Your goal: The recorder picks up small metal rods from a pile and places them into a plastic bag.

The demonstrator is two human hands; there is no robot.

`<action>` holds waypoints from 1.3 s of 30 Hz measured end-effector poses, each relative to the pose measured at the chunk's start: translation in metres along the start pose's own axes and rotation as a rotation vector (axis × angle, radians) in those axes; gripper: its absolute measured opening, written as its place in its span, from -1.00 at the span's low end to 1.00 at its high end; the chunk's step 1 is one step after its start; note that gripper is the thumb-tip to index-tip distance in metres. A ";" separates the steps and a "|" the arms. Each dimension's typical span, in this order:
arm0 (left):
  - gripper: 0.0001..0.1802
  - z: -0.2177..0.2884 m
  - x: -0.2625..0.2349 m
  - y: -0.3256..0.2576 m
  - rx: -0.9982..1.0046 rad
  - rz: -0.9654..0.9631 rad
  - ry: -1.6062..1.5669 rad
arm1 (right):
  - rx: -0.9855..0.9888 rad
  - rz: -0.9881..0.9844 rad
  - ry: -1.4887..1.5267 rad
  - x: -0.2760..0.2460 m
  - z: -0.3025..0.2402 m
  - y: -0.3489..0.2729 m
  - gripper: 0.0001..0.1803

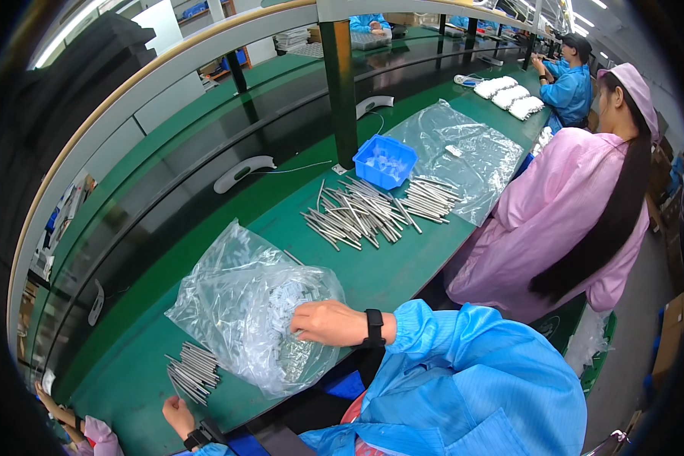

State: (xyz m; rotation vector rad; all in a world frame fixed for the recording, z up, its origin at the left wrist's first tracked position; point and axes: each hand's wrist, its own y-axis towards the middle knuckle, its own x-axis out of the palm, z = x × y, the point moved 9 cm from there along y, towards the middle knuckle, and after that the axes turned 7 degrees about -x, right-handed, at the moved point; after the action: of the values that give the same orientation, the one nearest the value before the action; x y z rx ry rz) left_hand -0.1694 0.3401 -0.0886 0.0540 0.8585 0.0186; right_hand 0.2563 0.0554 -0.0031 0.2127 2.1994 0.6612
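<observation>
My right hand is at the mouth of a clear plastic bag, its fingers bent together over many small pale pieces. What those fingertips hold, if anything, is hidden. At the lower left, my left hand is closed beside a small pile of thin metal rods. A slim metal rod stands up from its fingers.
A larger heap of metal rods lies ahead on the green table. Behind it sits a blue bin with clear pieces, next to a flat plastic bag. A co-worker in pink sits close on the right.
</observation>
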 end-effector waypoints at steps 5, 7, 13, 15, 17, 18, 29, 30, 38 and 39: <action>-0.87 0.013 -0.005 -0.042 -0.269 -0.341 -0.553 | 0.114 0.016 0.104 -0.007 0.009 -0.011 -0.83; -0.86 0.034 -0.004 -0.063 -0.202 -0.397 -0.779 | 0.148 -0.002 0.136 -0.005 0.008 -0.013 -0.83; -0.80 0.143 0.001 -0.156 -0.184 -0.514 -1.047 | 0.085 0.089 0.381 -0.005 -0.015 -0.004 -0.85; -0.72 0.167 0.021 -0.174 -0.131 -0.469 -1.087 | 0.098 0.121 0.422 -0.007 -0.018 -0.008 -0.85; -0.70 0.180 0.041 -0.184 -0.020 -0.504 -1.029 | 0.172 0.119 0.488 -0.010 -0.019 -0.014 -0.88; -0.71 0.190 0.053 -0.196 -0.091 -0.582 -1.074 | 0.169 0.140 0.485 -0.015 -0.024 -0.014 -0.88; -0.86 0.228 0.101 -0.251 -0.156 -0.679 -1.305 | 0.064 0.108 0.406 -0.017 -0.057 -0.013 -0.86; -0.86 0.228 0.103 -0.251 -0.154 -0.682 -1.315 | 0.057 0.111 0.414 -0.017 -0.057 -0.012 -0.86; -0.90 0.226 0.105 -0.251 -0.155 -0.662 -1.298 | -0.010 0.086 0.335 -0.016 -0.065 -0.008 -0.84; -0.90 0.227 0.105 -0.252 -0.156 -0.656 -1.301 | -0.025 0.089 0.324 -0.015 -0.067 -0.008 -0.83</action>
State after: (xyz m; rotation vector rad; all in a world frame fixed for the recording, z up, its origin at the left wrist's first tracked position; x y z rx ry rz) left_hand 0.0693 0.0833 -0.0337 -0.3370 -0.4572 -0.5150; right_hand 0.2163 0.0171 0.0385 0.2026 2.5004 0.8195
